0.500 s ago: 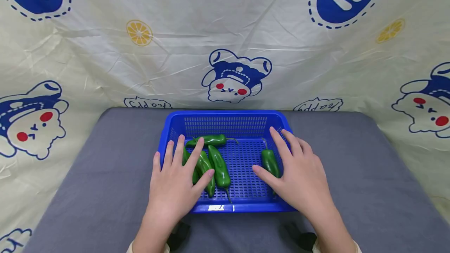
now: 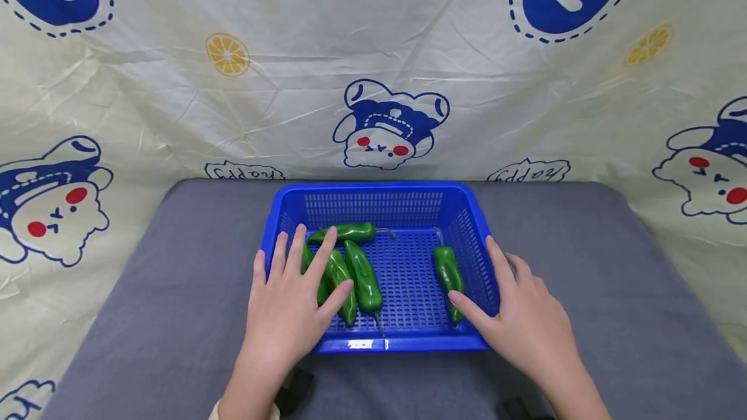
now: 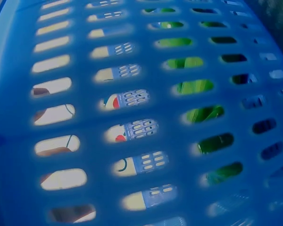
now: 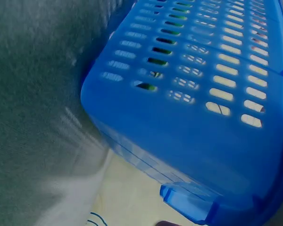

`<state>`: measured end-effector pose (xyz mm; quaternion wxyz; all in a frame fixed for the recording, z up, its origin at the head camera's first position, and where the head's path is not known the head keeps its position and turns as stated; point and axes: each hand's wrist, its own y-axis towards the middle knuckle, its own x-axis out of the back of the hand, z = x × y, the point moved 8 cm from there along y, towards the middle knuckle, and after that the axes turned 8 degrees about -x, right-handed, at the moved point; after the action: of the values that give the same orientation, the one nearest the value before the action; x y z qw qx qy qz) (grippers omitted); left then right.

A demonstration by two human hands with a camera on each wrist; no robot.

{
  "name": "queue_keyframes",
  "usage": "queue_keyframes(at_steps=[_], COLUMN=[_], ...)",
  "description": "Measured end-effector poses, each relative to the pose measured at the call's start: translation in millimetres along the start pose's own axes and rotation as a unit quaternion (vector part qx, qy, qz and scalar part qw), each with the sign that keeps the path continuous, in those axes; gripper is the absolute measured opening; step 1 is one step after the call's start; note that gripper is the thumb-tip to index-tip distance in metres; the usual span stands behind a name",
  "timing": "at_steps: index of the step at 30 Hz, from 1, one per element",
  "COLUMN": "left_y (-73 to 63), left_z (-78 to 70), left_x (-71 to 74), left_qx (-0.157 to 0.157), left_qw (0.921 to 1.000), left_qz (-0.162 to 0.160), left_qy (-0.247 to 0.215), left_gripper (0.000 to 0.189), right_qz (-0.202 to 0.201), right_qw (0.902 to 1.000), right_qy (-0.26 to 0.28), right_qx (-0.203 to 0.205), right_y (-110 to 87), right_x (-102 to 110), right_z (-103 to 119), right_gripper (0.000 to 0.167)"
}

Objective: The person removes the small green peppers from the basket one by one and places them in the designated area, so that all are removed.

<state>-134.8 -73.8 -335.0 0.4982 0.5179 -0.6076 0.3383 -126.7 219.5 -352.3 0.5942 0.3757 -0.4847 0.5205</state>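
A blue plastic basket (image 2: 373,185) holds several green chili peppers (image 2: 363,277), most grouped on its left, one lying across near the back. A single pepper (image 2: 448,274) lies along the right side, stem toward the back. My left hand (image 2: 284,316) is spread palm down over the left edge, its fingers and thumb overlapping the left peppers in the head view. Over the right rim is my right hand (image 2: 531,326), fingers extended along the outside, thumb reaching inward over the lone pepper. Slotted basket walls (image 3: 146,113) fill the left wrist view; green shows through the slots.
The basket stands on a grey cloth-covered table (image 2: 583,264), near its far edge. Behind hangs a pale curtain (image 2: 292,122) printed with cartoon bears and orange slices. In the right wrist view, a handle tab (image 4: 186,205) juts from the basket's outer wall.
My right hand has shifted rightward from above the basket's interior to its right rim, uncovering more of the lone pepper. My left hand stays nearly in place.
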Motion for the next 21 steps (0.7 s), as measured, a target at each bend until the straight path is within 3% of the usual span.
queue_keyframes(at_steps=[4, 8, 14, 21], left_y=[-1.8, -3.6, -5.0, 2.2], left_z=[0.3, -2.1, -6.5, -20.7], left_x=[3.0, 14.7, 44.8, 83.3], left_qx=[-0.007, -0.019, -0.032, -0.09], left_qw=[0.9999, 0.9979, 0.9937, 0.9909], left_qz=[-0.011, -0.05, -0.089, -0.098], left_qy=[0.008, 0.036, 0.061, 0.02], left_gripper=[0.075, 0.077, 0.077, 0.074], right_qz=[0.035, 0.049, 0.068, 0.074], right_qw=[0.9992, 0.9983, 0.9967, 0.9959], right_qy=[0.016, 0.03, 0.038, 0.051], right_qx=[-0.01, -0.013, -0.02, -0.01], right_y=[-2.8, -4.8, -10.4, -11.9], right_x=[-5, -9, -14, -18], right_z=[-3, -5, -11, -13], right_gripper=[0.108, 0.108, 0.108, 0.105])
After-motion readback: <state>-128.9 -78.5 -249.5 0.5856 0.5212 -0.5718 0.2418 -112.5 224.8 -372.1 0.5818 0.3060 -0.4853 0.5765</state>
